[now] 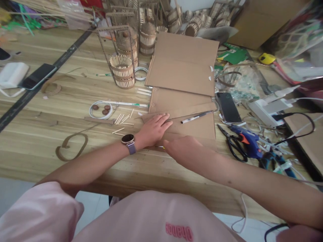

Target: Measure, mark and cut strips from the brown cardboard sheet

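Observation:
My left hand [155,129], with a watch [128,139] on its wrist, lies flat with fingers stretched over a cardboard sheet [186,129]. Close beside it, my right hand [183,148] is closed low over the same sheet. A small yellow bit [164,147] peeks out by its fingers; the rest of what it grips is hidden. Just beyond both hands, a pen [196,117] rests along a cardboard strip [193,111]. Farther back, a larger cardboard piece [184,64] overlaps the sheet.
Left of the cardboard are small wooden sticks [122,118], a white ring [91,111] around brown beads, and a stick-walled basket [122,72]. Scissors [233,144], a blue glue gun [248,141] and a phone [228,107] lie to the right. Similar baskets crowd the back.

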A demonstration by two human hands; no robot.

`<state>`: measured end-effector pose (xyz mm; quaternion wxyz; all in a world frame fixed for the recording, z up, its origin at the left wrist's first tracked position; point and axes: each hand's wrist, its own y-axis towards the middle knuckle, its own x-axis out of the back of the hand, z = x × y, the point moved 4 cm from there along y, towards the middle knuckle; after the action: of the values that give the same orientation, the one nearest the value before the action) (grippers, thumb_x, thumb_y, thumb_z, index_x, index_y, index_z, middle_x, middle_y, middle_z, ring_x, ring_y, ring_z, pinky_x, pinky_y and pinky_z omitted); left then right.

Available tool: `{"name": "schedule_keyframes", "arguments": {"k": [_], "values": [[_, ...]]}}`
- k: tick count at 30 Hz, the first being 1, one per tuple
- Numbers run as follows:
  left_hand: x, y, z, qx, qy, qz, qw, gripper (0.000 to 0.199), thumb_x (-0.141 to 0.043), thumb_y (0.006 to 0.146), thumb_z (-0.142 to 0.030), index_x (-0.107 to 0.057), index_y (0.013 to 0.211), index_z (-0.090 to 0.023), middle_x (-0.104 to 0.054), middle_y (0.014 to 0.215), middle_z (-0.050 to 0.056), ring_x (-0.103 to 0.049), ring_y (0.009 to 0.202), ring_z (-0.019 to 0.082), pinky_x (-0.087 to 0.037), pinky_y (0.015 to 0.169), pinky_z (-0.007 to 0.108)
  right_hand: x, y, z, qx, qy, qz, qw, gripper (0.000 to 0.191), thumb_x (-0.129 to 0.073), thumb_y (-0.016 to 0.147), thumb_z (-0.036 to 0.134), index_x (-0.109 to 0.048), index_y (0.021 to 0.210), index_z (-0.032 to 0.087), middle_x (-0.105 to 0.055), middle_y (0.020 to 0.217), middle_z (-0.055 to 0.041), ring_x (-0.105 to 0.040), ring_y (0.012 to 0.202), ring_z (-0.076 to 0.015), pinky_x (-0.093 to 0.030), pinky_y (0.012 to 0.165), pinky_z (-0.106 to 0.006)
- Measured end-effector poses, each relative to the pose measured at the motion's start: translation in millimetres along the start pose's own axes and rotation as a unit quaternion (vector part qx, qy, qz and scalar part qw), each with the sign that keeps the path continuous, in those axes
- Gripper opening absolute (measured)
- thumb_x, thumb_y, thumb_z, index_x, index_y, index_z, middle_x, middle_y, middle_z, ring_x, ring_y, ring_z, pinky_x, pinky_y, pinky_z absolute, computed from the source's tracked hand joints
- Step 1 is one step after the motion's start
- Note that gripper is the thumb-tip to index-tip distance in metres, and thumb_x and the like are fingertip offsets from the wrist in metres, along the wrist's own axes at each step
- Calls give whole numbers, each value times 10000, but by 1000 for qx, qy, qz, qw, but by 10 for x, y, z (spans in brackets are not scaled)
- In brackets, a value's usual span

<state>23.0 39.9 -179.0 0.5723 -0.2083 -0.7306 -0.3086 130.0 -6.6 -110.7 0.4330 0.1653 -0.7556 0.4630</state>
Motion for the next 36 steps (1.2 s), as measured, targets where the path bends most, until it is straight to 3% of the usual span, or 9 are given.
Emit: {"name": "schedule_keyframes", "arguments": {"k": [3, 7, 10, 14, 22, 26, 36], "values": [[13, 20, -1, -17, 15, 12, 1000, 490, -515, 945, -298, -526, 1367, -50, -434, 1489, 248, -429, 1349, 342, -346, 1122, 481, 53, 33, 17, 9, -13, 18, 1000, 363, -481, 753, -108, -629, 984, 129, -687, 696, -71, -696, 611, -204, -337, 447, -227], [22, 42, 20, -15, 32, 7, 999, 410, -413, 1000, -247, -555, 1362, -115, -478, 1471, 196, -472, 1316, 310, -358, 1102, 450, 55, 62, 13, 7, -9, 18, 1000, 381, -504, 747, -113, -634, 1019, 119, -696, 733, -84, -701, 628, -207, -356, 465, -227], [9, 42, 39, -16, 29, 9, 999, 441, -409, 1019, -326, -527, 1403, -145, -430, 1520, 167, -397, 1389, 318, -293, 1152, 465, 12, 70, 3, 3, 1, 16, 1000, 382, -484, 770, -103, -630, 1048, 116, -702, 778, -94, -702, 631, -212, -365, 461, -239], [-12, 41, 47, -40, 19, 28, 999, 475, -410, 1025, -350, -451, 1468, -182, -336, 1582, 137, -276, 1468, 308, -186, 1197, 502, -108, 87, -34, -2, 29, 23, 999, 421, -520, 741, -94, -618, 1086, 127, -699, 740, -71, -700, 621, -218, -364, 455, -235], [10, 43, 45, -37, 12, 46, 998, 485, -412, 1028, -355, -422, 1486, -197, -305, 1596, 124, -258, 1480, 301, -163, 1205, 502, -442, 14, -184, 7, 39, -14, 999, 389, -475, 738, -70, -609, 1000, 183, -675, 668, -26, -678, 558, -209, -305, 422, -249], [12, 45, 47, -38, 6, 43, 998, 489, -439, 1018, -348, -428, 1483, -197, -307, 1596, 123, -258, 1480, 299, -163, 1206, 503, -519, -17, -211, -8, 54, -27, 998, 353, -551, 727, -70, -609, 977, 172, -664, 633, -23, -679, 551, -213, -313, 432, -236], [7, 40, 42, -40, 10, 45, 998, 490, -431, 1020, -346, -424, 1485, -191, -295, 1600, 128, -244, 1484, 310, -157, 1208, 515, -564, -296, -392, -58, 70, 85, 992, 400, -475, 818, -25, -616, 1119, 197, -734, 752, -70, -738, 701, -286, -382, 465, -265]]}}
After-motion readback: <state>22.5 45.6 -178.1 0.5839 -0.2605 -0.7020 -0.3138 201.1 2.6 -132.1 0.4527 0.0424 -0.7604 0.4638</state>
